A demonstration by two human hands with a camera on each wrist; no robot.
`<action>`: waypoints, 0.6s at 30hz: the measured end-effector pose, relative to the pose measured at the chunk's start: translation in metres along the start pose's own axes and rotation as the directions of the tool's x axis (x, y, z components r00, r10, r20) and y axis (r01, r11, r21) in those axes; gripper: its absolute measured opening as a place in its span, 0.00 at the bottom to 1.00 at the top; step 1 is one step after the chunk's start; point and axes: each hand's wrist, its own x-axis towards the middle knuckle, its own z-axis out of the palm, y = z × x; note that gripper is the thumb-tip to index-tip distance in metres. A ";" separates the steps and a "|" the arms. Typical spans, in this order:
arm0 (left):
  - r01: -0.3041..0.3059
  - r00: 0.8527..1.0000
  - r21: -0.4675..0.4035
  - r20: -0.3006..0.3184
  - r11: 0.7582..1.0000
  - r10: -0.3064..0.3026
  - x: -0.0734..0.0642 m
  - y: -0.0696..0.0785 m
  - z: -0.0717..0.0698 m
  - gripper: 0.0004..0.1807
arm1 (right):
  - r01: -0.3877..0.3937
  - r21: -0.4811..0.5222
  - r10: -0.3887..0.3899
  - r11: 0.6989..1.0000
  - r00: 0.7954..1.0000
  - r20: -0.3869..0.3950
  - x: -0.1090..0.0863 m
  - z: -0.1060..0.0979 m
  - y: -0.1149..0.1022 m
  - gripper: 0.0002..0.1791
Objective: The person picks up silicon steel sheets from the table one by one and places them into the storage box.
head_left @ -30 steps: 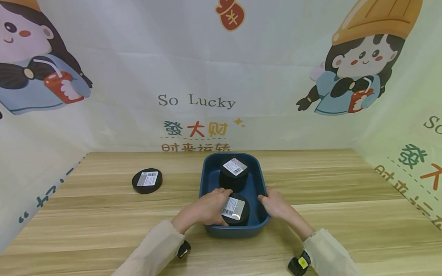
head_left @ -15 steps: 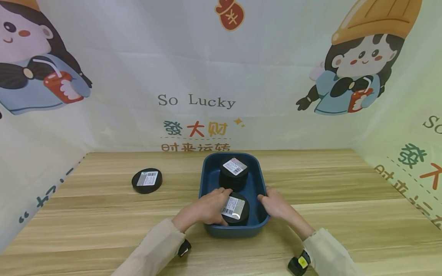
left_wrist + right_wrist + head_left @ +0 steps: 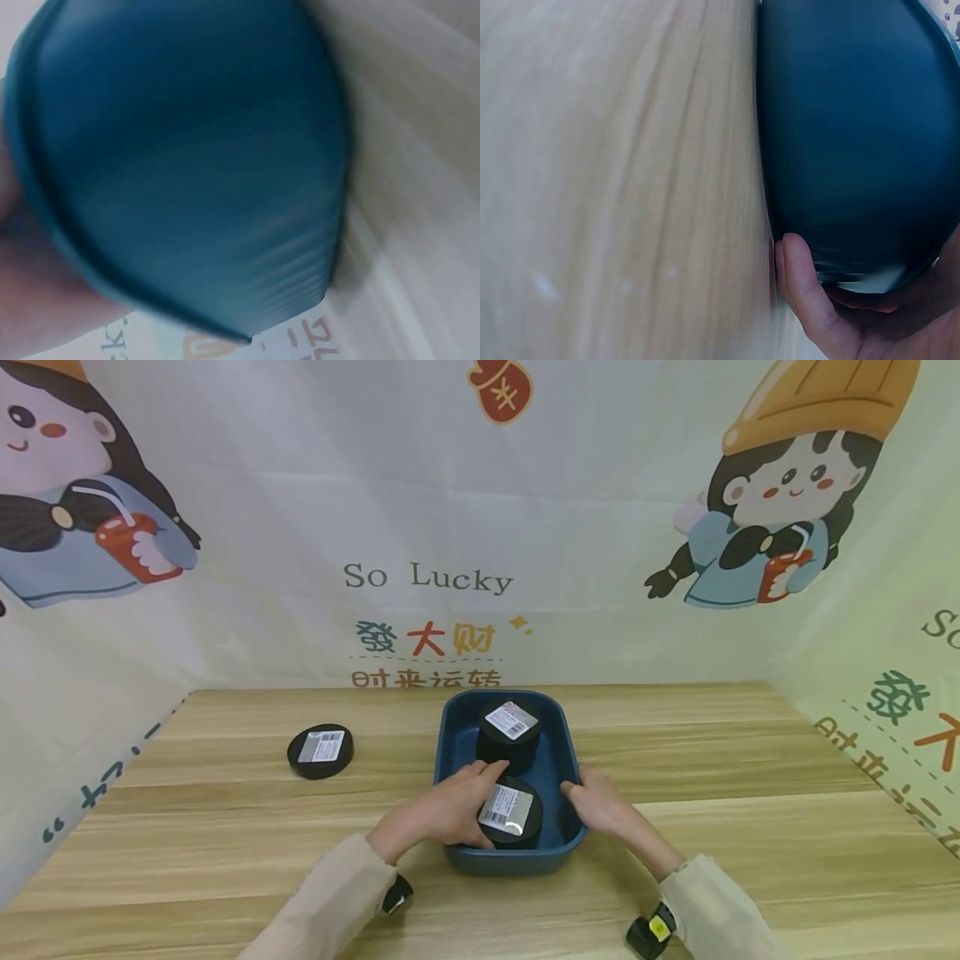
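In the head view a dark blue plastic bin (image 3: 507, 862) stands on the table. My left hand (image 3: 446, 810) reaches over its left rim, with thumb and fingers around a black disc (image 3: 507, 814) that bears a silver barcode label. The hand covers the disc's left edge. On the bin's right side my right hand (image 3: 600, 802) grips the wall, its thumb over the rim; in the right wrist view its fingers (image 3: 802, 281) lie against the outer wall. Farther back inside the bin sits a taller black cylinder or stack (image 3: 508, 739) with a similar label.
Another black labelled disc (image 3: 320, 752) lies flat on the wooden table (image 3: 225, 827), left of the bin. A printed cloth (image 3: 600, 635) hangs behind the table and along its sides.
My left hand has shifted very slightly, its fingers a little higher and farther off the disc's label. The right hand and the bin stay in place.
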 end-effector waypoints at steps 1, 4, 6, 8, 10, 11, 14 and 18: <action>-0.008 1.000 -0.007 -0.004 1.000 0.008 -0.001 -0.001 -0.002 0.48 | 0.006 -0.006 -0.006 1.000 1.000 -0.002 0.000 0.000 0.000 0.12; -0.023 1.000 -0.037 -0.015 0.999 0.022 -0.004 -0.005 -0.007 0.48 | 0.010 -0.013 -0.010 1.000 1.000 -0.007 0.001 0.000 0.000 0.12; -0.041 0.999 -0.064 -0.033 0.997 0.039 -0.006 -0.008 -0.010 0.46 | 0.012 -0.023 -0.012 1.000 1.000 -0.008 0.001 -0.001 0.000 0.12; -0.055 0.997 -0.101 -0.058 0.993 0.049 -0.008 -0.010 -0.013 0.43 | 0.013 -0.025 -0.013 1.000 1.000 -0.007 0.000 -0.001 0.000 0.11; -0.079 0.992 -0.123 -0.105 0.989 0.066 -0.010 -0.012 -0.014 0.40 | 0.019 -0.022 -0.019 1.000 1.000 -0.004 0.000 -0.001 -0.001 0.12; -0.093 0.988 -0.129 -0.135 0.987 0.076 -0.011 -0.013 -0.015 0.38 | 0.018 -0.020 -0.018 1.000 1.000 -0.003 0.000 -0.001 -0.001 0.12; -0.123 0.971 -0.155 -0.223 0.980 0.087 -0.013 -0.017 -0.016 0.33 | 0.022 -0.016 -0.022 1.000 1.000 -0.001 -0.001 -0.001 -0.002 0.12; -0.125 0.951 -0.223 -0.303 0.967 0.053 -0.016 -0.024 -0.017 0.28 | 0.022 -0.014 -0.022 1.000 1.000 -0.001 -0.001 -0.001 -0.001 0.12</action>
